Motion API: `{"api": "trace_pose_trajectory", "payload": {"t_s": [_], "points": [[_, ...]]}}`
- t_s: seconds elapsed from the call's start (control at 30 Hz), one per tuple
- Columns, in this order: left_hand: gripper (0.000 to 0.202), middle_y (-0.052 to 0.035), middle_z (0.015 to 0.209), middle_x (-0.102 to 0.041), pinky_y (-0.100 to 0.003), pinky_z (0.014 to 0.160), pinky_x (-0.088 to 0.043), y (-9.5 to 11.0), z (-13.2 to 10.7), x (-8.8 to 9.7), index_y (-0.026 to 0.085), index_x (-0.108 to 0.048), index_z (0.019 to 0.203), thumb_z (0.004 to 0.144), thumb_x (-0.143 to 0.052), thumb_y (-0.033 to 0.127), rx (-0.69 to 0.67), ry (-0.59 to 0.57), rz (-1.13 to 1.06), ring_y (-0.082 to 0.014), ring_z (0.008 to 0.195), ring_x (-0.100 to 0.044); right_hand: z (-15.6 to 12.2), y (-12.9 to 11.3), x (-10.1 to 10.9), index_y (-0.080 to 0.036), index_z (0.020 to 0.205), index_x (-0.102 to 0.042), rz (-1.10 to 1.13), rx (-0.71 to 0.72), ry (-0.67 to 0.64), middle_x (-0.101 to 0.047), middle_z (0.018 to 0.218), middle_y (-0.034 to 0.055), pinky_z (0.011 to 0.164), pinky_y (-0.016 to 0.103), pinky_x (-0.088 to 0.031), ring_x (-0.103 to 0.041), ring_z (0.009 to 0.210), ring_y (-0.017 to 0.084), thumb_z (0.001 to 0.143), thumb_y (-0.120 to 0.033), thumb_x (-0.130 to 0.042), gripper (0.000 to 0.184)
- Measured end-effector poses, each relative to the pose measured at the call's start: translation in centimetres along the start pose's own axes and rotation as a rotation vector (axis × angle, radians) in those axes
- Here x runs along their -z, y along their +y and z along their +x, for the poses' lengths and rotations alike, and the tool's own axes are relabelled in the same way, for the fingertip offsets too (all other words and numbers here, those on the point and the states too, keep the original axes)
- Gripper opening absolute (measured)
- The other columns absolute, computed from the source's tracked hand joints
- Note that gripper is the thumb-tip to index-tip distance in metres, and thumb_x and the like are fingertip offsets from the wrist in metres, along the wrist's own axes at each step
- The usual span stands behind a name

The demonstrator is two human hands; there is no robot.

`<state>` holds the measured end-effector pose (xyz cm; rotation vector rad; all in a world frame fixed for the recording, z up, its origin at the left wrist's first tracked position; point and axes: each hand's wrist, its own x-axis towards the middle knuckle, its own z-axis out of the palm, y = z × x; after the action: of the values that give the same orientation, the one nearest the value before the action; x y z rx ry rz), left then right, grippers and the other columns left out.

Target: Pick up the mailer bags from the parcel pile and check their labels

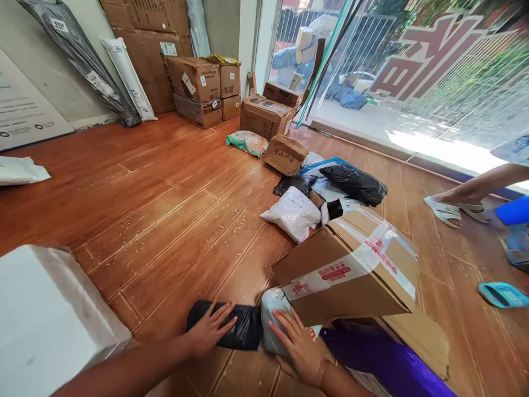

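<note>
My left hand (210, 330) lies with spread fingers on a black plastic-wrapped parcel (248, 325) on the wooden floor. Beside it, my right hand (298, 346) rests on a pale grey wrapped parcel (270, 309), fingers stretched over its top. The two parcels touch end to end. Just beyond the grey one, a large cardboard box (347, 270) with white and red printed tape sits tilted. Under that box lie a purple plastic parcel (384, 358) and a flat brown carton (425, 336).
Past the taped box are a white parcel (292, 214), a black bag (355, 183) and a small carton (285, 154). Cartons (196, 80) are stacked by the wall. A white block (45, 314) stands at left. A person's sandalled foot (444, 209) and a blue slipper (502, 295) are at right.
</note>
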<state>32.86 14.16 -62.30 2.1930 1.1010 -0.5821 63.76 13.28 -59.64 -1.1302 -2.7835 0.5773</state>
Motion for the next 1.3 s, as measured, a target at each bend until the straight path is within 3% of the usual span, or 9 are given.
{"api": "trace_pose_trajectory", "payload": {"t_s": [0.2, 0.33, 0.5, 0.63, 0.77, 0.87, 1.0, 1.13, 1.3], "points": [[0.097, -0.0208, 0.159, -0.026, -0.075, 0.112, -0.016, -2.6, 0.3, 1.4, 0.044, -0.032, 0.147, 0.07, -0.054, -0.012, 0.122, 0.154, 0.12, -0.0413, 0.147, -0.024, -1.0, -0.4, -0.8, -0.007, 0.142, -0.046, -0.044, -0.122, 0.078, -0.047, 0.145, 0.0259, 0.106, 0.06, -0.046, -0.045, 0.135, 0.041, 0.064, -0.014, -0.059, 0.079], [0.096, -0.0223, 0.152, -0.042, -0.067, 0.114, -0.022, -3.1, 0.3, 4.1, 0.033, -0.04, 0.147, 0.062, -0.078, 0.011, 0.007, 0.177, -0.213, -0.046, 0.139, -0.036, -0.9, -1.3, -0.3, -0.009, 0.148, -0.036, -0.017, -0.072, 0.146, -0.045, 0.146, 0.0266, 0.11, 0.068, -0.037, -0.04, 0.138, 0.041, 0.069, -0.017, -0.063, 0.084], [0.099, -0.0101, 0.129, -0.067, -0.045, 0.109, -0.042, -3.0, -4.0, 5.9, 0.016, -0.056, 0.134, 0.049, -0.07, 0.067, -0.047, -0.299, -1.359, -0.0334, 0.125, -0.056, 0.9, -3.9, 2.8, -0.018, 0.155, -0.021, 0.316, -0.029, 0.05, -0.023, 0.159, 0.0232, 0.117, 0.06, -0.028, -0.021, 0.148, 0.037, 0.072, -0.029, -0.079, 0.102], [0.087, -0.0067, 0.11, -0.076, -0.042, 0.111, -0.041, -1.0, -6.5, 3.8, 0.017, -0.074, 0.097, 0.033, -0.076, 0.076, 0.066, -0.54, -1.721, -0.0356, 0.129, -0.054, 3.0, -6.1, 5.1, -0.014, 0.155, -0.018, 0.961, -0.285, 0.116, -0.021, 0.16, 0.0236, 0.121, 0.054, -0.022, -0.024, 0.147, 0.038, 0.052, -0.07, -0.084, 0.134], [0.083, -0.0023, 0.11, -0.076, -0.041, 0.114, -0.038, 0.6, -6.8, 3.7, 0.02, -0.075, 0.095, 0.038, -0.076, 0.08, 0.07, -0.554, -1.785, -0.0333, 0.133, -0.051, 4.4, -6.6, 5.7, -0.02, 0.114, -0.063, 1.554, -0.536, -0.007, -0.069, 0.112, 0.0098, 0.099, 0.045, -0.05, -0.066, 0.104, 0.029, 0.052, -0.065, -0.085, 0.08], [0.078, -0.0026, 0.113, -0.075, -0.04, 0.11, -0.043, 0.2, -7.0, 5.5, 0.021, -0.074, 0.1, 0.044, -0.08, 0.075, 0.1, -0.541, -1.719, -0.0317, 0.127, -0.056, 4.6, -6.6, 4.9, -0.019, 0.09, -0.066, 1.669, -0.673, 0.09, -0.071, 0.086, 0.0018, 0.085, 0.038, -0.054, -0.068, 0.081, 0.022, 0.049, -0.053, -0.091, 0.059], [0.08, -0.0029, 0.122, -0.072, -0.037, 0.104, -0.046, -0.4, -7.9, 6.6, 0.024, -0.068, 0.116, 0.045, -0.092, 0.05, -0.014, -0.33, -1.481, -0.0295, 0.121, -0.061, 4.0, -7.0, 3.7, -0.02, 0.096, -0.063, 1.656, -0.716, 0.186, -0.072, 0.091, 0.0026, 0.085, 0.038, -0.055, -0.069, 0.084, 0.023, 0.048, -0.053, -0.091, 0.065], [0.074, -0.0027, 0.114, -0.075, -0.038, 0.104, -0.046, -0.5, -9.7, 5.0, 0.024, -0.071, 0.111, 0.046, -0.09, 0.054, -0.071, -0.372, -1.567, -0.0292, 0.116, -0.064, 2.1, -7.7, 3.1, -0.02, 0.128, -0.052, 1.339, -0.648, 0.185, -0.062, 0.13, 0.0129, 0.108, 0.047, -0.044, -0.056, 0.123, 0.03, 0.072, -0.07, -0.069, 0.077], [0.077, -0.0051, 0.098, -0.078, -0.04, 0.098, -0.053, -1.5, -11.3, 1.6, 0.024, -0.072, 0.088, 0.032, -0.084, 0.075, 0.378, -0.192, -1.871, -0.0311, 0.103, -0.07, -1.0, -6.6, 1.8, -0.021, 0.141, -0.04, 0.572, -0.352, 0.375, -0.05, 0.141, 0.0169, 0.11, 0.052, -0.039, -0.048, 0.13, 0.03, 0.09, -0.039, -0.055, 0.057]]}}
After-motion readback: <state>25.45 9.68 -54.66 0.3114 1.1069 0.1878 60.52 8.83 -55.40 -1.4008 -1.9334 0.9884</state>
